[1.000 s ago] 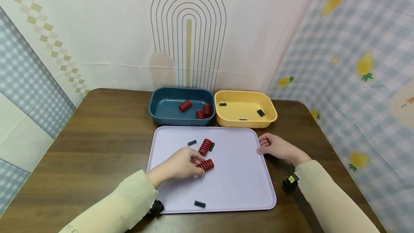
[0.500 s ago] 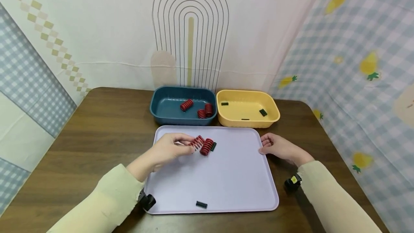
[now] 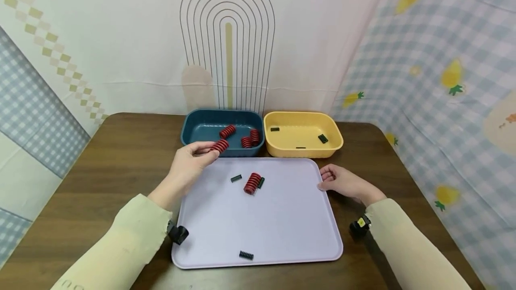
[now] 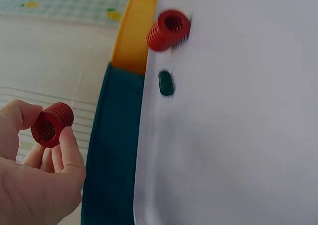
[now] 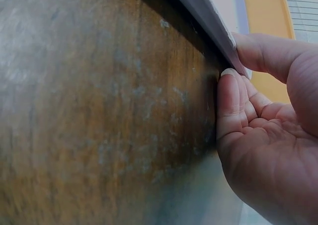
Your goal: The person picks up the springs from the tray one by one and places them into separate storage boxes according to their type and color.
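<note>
My left hand (image 3: pixel 187 164) pinches a red coil spring (image 3: pixel 220 146) between thumb and fingers, over the front rim of the blue bin (image 3: pixel 201 152). In the left wrist view the held spring (image 4: pixel 53 124) shows its open round end. At the right edge of the lilac tray (image 3: pixel 290 218), my right hand (image 3: pixel 342 182) grips the rim, thumb on top and curled fingers below, as the right wrist view shows. Another red spring (image 3: pixel 252 183) lies on the tray beside a small dark green spring (image 3: pixel 261 182). A second small green spring (image 3: pixel 236 178) lies to their left.
Several red springs, one at the middle (image 3: pixel 227 131), lie in the blue bin. The yellow bin (image 3: pixel 302 152) beside it holds a few small dark springs (image 3: pixel 323 138). A black spring (image 3: pixel 246 255) lies near the tray's front edge. Wooden table (image 3: pixel 109 169) surrounds the tray; patterned cloth hangs behind.
My left hand has lifted the red spring from the tray's middle and carried it up and left to the blue bin's front rim. The right hand stays at the tray edge.
</note>
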{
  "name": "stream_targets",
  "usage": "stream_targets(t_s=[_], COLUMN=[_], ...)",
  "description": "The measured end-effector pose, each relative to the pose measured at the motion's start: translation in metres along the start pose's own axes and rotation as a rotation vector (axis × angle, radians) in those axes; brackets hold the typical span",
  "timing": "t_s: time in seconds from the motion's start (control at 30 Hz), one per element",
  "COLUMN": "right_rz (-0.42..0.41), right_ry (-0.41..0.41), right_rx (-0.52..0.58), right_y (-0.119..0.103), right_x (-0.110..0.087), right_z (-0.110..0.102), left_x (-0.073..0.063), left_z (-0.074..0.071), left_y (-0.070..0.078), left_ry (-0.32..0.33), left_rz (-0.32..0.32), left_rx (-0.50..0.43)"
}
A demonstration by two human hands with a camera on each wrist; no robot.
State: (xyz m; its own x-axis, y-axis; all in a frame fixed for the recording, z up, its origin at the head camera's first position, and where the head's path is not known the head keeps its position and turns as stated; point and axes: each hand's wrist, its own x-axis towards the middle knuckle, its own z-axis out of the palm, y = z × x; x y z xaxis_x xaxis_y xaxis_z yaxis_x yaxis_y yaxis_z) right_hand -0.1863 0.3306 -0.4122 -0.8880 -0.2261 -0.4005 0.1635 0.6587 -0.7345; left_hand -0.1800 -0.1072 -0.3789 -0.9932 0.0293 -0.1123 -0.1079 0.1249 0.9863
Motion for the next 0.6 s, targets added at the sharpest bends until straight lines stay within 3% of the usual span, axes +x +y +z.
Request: stream_targets(t_s=[0.3,0.5,0.6], right_rz=[-0.02,-0.034,-0.023], right_ry=[-0.014,-0.02,-0.03], right_rx=[0.016,0.023,0.03], right_y=[0.001,-0.002,-0.003], right_x=[0.002,0.001,0.0], right_z=[0.005,0.001,-0.001], left_x=[0.022,0.026,0.031], left_z=[-0.009,-0.003,0.0], left_y=[-0.01,-0.004,0.001], left_ry=[0.154,0.207,0.215], left_rz=[0.07,0.292,0.369], left_rx=[0.112,0.306,0.364])
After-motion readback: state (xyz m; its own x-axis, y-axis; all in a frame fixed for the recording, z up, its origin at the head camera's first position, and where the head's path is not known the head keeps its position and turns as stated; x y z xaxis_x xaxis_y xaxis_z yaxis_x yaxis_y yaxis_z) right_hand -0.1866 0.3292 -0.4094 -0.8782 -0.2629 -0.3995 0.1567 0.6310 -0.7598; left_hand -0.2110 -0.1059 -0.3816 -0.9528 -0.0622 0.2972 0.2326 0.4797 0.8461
